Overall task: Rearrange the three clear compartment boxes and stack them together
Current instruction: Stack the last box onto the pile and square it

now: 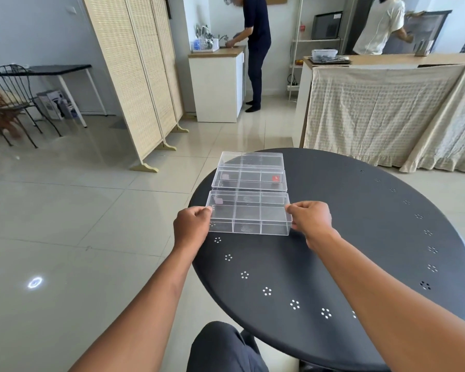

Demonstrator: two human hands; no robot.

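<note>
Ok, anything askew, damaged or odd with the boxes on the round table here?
Nothing stands out. Three clear boxes sit in a row; the left hand and right hand hold the nearest box by its ends. No cracks or spills visible.

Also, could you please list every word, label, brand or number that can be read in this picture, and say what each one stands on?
No text can be read.
Red sticker on the middle clear box: marks too small to read.
Embossed mark on the near clear box, held by the left hand and right hand: blurred.
Printed carton under the far desk: print too small to read.
</note>
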